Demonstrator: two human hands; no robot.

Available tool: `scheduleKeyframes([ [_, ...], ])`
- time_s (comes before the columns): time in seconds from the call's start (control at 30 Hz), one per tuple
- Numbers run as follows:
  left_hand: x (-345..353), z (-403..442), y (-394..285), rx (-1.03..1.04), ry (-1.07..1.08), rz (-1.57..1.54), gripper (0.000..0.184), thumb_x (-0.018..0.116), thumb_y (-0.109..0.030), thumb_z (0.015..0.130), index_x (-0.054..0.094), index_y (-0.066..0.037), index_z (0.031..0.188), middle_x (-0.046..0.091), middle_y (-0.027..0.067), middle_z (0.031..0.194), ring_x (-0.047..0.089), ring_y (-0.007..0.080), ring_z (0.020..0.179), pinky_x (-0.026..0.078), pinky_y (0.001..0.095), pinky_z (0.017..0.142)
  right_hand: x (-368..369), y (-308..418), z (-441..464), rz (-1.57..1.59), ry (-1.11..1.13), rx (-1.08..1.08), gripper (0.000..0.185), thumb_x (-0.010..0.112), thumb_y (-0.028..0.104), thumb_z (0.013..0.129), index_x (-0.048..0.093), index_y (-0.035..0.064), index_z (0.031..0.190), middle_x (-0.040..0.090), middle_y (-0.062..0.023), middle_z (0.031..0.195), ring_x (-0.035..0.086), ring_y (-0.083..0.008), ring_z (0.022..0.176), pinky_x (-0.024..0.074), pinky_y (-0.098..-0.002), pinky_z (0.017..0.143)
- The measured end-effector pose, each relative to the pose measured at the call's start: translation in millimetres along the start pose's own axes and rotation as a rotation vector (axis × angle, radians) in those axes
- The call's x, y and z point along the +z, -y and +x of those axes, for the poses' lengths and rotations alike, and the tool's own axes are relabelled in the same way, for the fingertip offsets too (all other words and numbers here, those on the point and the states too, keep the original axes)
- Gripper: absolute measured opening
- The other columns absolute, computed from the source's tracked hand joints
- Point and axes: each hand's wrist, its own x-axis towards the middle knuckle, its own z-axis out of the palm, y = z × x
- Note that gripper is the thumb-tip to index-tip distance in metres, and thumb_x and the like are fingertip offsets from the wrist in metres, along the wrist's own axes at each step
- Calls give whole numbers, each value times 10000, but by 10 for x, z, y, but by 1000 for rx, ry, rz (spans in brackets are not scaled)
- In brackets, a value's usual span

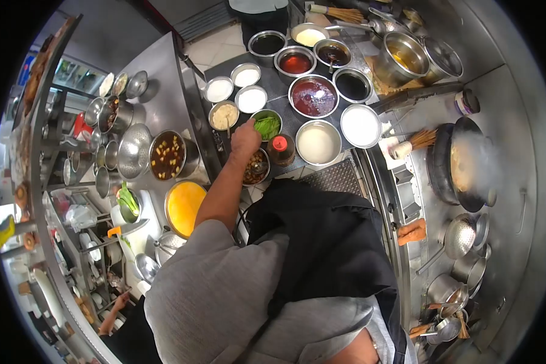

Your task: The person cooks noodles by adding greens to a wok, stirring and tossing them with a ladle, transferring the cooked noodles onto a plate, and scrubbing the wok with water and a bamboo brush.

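My left hand (246, 141) reaches forward, its curled fingertips at the left edge of a metal bowl of chopped greens (267, 126). The fingers look closed, but whatever they pinch is too small to tell. Just right of the hand stands a dark bottle with a red cap (279, 144). Below my wrist, a metal container holds brown pieces (256, 167) and is partly covered by my forearm. A bowl of tan paste with a spoon (224, 116) is to the left of the hand. My right hand does not show.
Bowls of white powder (250, 99), red sauce (313, 96) and pale liquid (318, 143) surround the greens. A steaming wok (467, 164) stands at right. An orange-handled knife (127, 229) lies at left. Another person's hand (122, 299) shows at lower left; another person stands at the top.
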Motion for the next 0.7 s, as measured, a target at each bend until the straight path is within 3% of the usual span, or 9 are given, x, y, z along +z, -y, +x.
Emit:
scheduleKeyframes([
  [0.17, 132, 143, 167, 62, 9, -86, 363, 550, -156, 899, 705, -28, 1201, 721, 251, 1125, 680, 432, 1078, 529, 533, 951, 92, 150, -26, -30, 1, 7, 319, 573, 235, 887, 742, 28, 1060, 736, -170, 1109, 699, -310, 1034, 546, -379, 878],
  [0.27, 87, 291, 159, 80, 146, -6, 327, 541, -145, 916, 738, -12, 1142, 727, 248, 1122, 701, 431, 1050, 558, 520, 919, 121, 204, -40, -45, 6, 10, 316, 573, 231, 886, 742, 28, 1059, 736, -169, 1106, 699, -308, 1030, 546, -379, 874],
  [0.37, 246, 587, 144, 135, 393, 281, 313, 539, -140, 931, 759, -3, 1106, 739, 240, 1107, 725, 409, 1032, 580, 502, 900, 153, 229, -67, -55, 5, 11, 313, 573, 227, 885, 742, 28, 1058, 736, -167, 1104, 699, -307, 1025, 546, -378, 871],
  [0.7, 529, 816, -67, 149, 383, 389, 305, 545, -178, 936, 804, -67, 1051, 770, 170, 1118, 752, 318, 1050, 597, 441, 887, 233, 158, -138, -31, -15, 31, 305, 572, 214, 882, 742, 28, 1053, 736, -162, 1094, 699, -301, 1011, 548, -377, 860],
])
